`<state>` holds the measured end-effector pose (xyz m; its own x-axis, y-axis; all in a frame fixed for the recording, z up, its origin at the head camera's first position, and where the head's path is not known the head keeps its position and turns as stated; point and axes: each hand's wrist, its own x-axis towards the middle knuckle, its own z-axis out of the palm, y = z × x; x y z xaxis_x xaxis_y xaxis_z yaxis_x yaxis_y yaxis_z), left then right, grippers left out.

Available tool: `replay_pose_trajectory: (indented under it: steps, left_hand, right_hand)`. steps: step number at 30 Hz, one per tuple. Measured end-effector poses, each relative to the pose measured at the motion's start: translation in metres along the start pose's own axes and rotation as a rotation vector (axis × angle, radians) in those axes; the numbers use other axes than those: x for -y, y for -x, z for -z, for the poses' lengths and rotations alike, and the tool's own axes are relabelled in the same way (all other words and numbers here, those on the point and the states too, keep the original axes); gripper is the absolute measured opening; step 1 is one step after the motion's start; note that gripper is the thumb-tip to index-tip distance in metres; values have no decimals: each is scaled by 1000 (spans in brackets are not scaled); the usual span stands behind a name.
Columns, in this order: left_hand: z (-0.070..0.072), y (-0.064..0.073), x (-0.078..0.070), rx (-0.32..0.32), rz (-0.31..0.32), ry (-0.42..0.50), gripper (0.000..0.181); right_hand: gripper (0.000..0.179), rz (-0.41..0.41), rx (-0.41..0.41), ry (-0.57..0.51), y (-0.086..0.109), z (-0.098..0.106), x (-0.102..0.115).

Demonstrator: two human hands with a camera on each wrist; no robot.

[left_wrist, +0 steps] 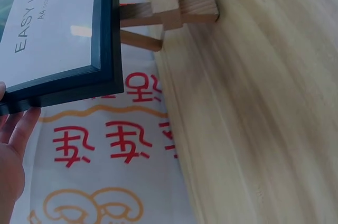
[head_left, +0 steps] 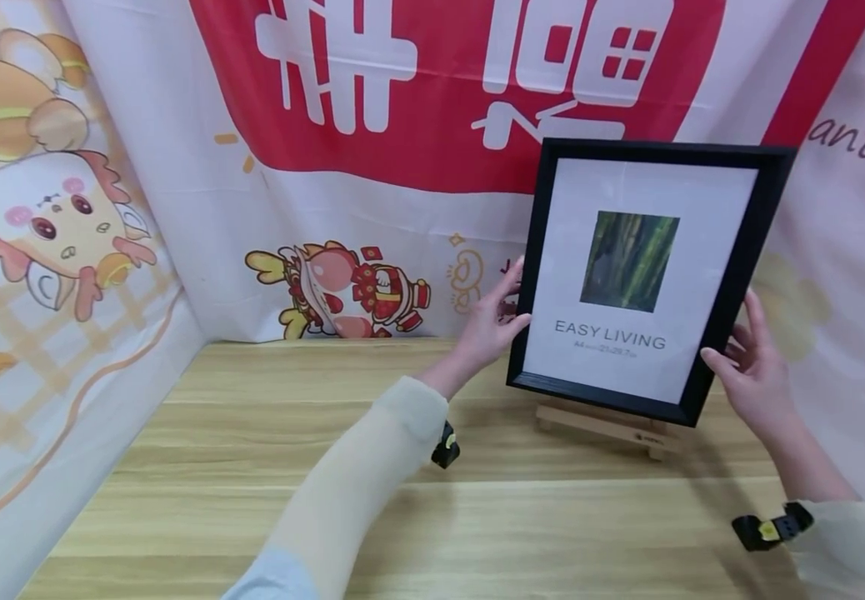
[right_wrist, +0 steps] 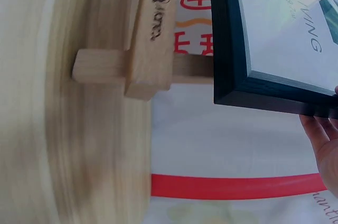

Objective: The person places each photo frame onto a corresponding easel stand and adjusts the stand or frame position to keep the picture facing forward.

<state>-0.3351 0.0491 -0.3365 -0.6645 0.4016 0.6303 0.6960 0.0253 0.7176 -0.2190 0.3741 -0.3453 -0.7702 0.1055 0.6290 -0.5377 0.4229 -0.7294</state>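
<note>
A black picture frame stands nearly upright at the right of the head view, with a white mat, a small green picture and the words "EASY LIVING". My left hand grips its left edge, thumb on the front and fingers at the side and behind. On the opposite edge my right hand holds it the same way. Beneath the frame is a small wooden easel, its upper part hidden by the frame. Both wrist views show a gap between the frame's bottom edge and the easel's front ledge.
The easel's feet rest on a wood-grain table. Behind the table hangs a printed cloth with a large red patch and cartoon figures. Another patterned cloth borders the left side.
</note>
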Motion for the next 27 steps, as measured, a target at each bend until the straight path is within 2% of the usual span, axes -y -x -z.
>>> replay_pose_trajectory:
  steps: [2,3,8,11,23,27]
  left_hand:
    - [-4,0,1,-1,5,-12,82]
    - [-6,0,6,0,7,-22,82]
    - [-15,3,8,11,26,-50,82]
    - [-20,5,9,13,33,-82,83]
    - [-33,7,15,-3,20,-151,87]
    - [-35,8,17,2,24,-149,86]
  right_hand:
    - [86,-7,-3,30,1,2,-3]
    - [86,-10,-7,43,2,3,-4]
    - [86,-14,-21,-60,9,6,-10]
    - [87,-15,-24,-83,12,8,-12]
    - [87,-47,-57,19,17,12,-23]
    - [87,-50,-56,63,18,12,-26]
